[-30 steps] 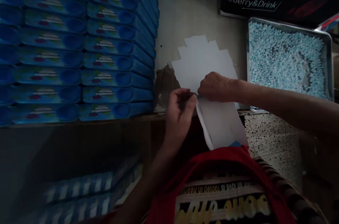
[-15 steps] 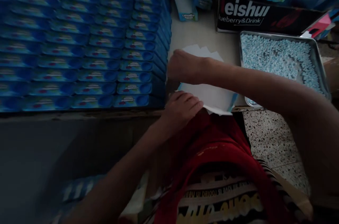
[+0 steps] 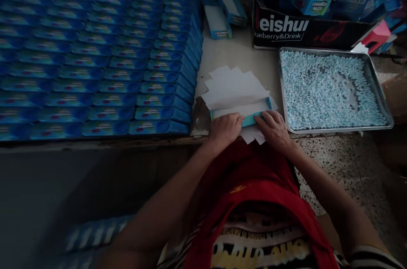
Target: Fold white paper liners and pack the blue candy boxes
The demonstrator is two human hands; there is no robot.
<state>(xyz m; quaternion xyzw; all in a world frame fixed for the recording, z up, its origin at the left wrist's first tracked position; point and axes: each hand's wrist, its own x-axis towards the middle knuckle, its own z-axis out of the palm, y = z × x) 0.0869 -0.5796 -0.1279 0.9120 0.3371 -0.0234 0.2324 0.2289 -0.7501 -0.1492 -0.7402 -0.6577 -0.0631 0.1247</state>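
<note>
A partly folded blue carton [image 3: 251, 119] stands at the table's front edge, its long side raised and its pale inside showing. My left hand [image 3: 226, 128] grips the near side of this carton at its left part, fingers bent and closed. At the right part of the same side, my right hand [image 3: 274, 130] pinches the card, thumb toward the middle. Beneath and behind the carton spreads a fan of white sheets with notched edges [image 3: 237, 82]; some of their corners stick out in front, between my hands.
Rows of stacked blue boxes [image 3: 165, 114] fill the left side. To the right lies a metal tray [image 3: 288, 127] of small pale blue pieces. Behind it, a black box [image 3: 286, 31] holds several blue cartons; two more cartons [image 3: 219, 21] lie near the back.
My right hand has moved from the left, where it crossed over my left hand, to the carton's right part. The flat card now has raised sides, and both hands hold it.
</note>
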